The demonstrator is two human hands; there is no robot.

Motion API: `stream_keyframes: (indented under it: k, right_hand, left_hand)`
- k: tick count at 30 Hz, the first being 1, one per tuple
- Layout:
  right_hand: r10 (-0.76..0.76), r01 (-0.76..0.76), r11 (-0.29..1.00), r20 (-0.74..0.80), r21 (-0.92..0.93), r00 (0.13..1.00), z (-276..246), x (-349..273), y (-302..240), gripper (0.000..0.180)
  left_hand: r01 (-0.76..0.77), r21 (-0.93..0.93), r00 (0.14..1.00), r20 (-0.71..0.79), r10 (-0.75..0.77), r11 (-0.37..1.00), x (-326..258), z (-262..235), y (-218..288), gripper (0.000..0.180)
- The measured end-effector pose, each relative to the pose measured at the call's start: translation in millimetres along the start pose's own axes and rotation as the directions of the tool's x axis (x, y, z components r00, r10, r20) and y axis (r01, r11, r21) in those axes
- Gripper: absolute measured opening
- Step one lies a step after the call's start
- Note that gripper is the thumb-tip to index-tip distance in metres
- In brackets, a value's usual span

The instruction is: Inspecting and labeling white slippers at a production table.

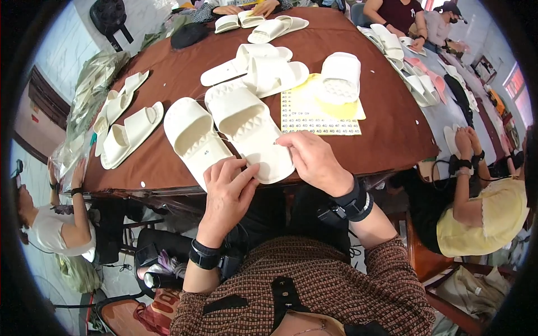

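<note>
Brown cloth (386,134) is spread over the table. Nearest, 2 black wristbands are worn, 1 on each wrist. The left hand (227,182) is laid with bent fingers over the heel ends of 2 white slippers (246,120), set side by side; whether anything is gripped cannot be told. By the right hand (316,159), the outer edge of the right slipper is touched beside a small printed mark; whether anything thin is pinched there cannot be told. Both heels are partly hidden by the hands. Just beyond, 1 printed sheet (322,126) is partly covered by 1 yellow sheet (330,110), and both are blocked in part by 1 white slipper (341,70) placed on top. Behind the front pair, 2 more slippers (274,73) are overlapped. At left, several pale slippers (134,131) are clustered too closely to be counted. At the sides, 1 person in white (73,232) and 1 in yellow are seated. Farther off, 3 slippers (278,28) are lined up near 1 black cap-like object (189,36), and white and pink slippers (431,75) are crowded on a side table.
</note>
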State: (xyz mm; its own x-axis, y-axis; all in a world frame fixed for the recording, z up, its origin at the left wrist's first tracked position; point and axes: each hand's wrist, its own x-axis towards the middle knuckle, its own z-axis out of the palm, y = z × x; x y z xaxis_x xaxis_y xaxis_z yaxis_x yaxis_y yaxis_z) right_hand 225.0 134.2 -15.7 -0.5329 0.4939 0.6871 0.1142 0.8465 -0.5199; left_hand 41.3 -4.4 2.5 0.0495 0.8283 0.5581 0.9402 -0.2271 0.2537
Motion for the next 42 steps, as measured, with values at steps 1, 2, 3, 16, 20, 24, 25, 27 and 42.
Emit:
stream_keyframes:
  k: [1, 2, 3, 16, 20, 24, 25, 27, 42]
  right_hand:
    - [0.005, -0.005, 1.000, 0.001, 0.000, 1.000, -1, 0, -1, 0.024]
    - [-0.010, 0.010, 1.000, 0.004, -0.006, 1.000, -2, 0, -4, 0.024]
    - [-0.024, 0.024, 1.000, 0.007, -0.012, 1.000, -2, 0, -6, 0.025]
    - [-0.250, 0.387, 0.771, 0.318, -0.506, 0.914, -1, 6, -33, 0.016]
    - [-0.239, 0.379, 0.761, 0.315, -0.526, 0.918, 0, 7, -32, 0.014]
    - [-0.218, 0.324, 0.849, 0.283, -0.417, 0.934, -5, 4, -30, 0.018]
    - [-0.200, 0.303, 0.861, 0.276, -0.409, 0.940, -6, 3, -31, 0.019]
    - [-0.198, 0.291, 0.878, 0.266, -0.380, 0.943, -7, 0, -29, 0.020]
    - [-0.086, 0.094, 0.995, 0.175, -0.040, 0.981, -12, 6, -13, 0.019]
  left_hand:
    - [-0.005, -0.005, 1.000, -0.003, 0.005, 1.000, 0, 0, 0, 0.030]
    - [-0.004, -0.008, 1.000, 0.001, 0.004, 1.000, 1, -1, 1, 0.030]
    - [0.001, -0.007, 1.000, 0.002, -0.001, 1.000, 0, -2, 1, 0.030]
    - [0.010, -0.004, 1.000, -0.004, -0.010, 1.000, 0, 1, -1, 0.030]
    - [-0.001, -0.001, 1.000, -0.013, 0.001, 1.000, 0, -1, 0, 0.031]
    - [0.013, -0.009, 1.000, 0.009, -0.013, 1.000, -1, 1, -2, 0.032]
    - [0.006, -0.011, 1.000, 0.015, -0.006, 1.000, -2, 0, -1, 0.032]
    - [0.008, -0.013, 1.000, 0.015, -0.008, 1.000, -1, -1, -1, 0.032]
    - [0.018, -0.021, 1.000, 0.010, -0.018, 1.000, -2, -1, -1, 0.030]
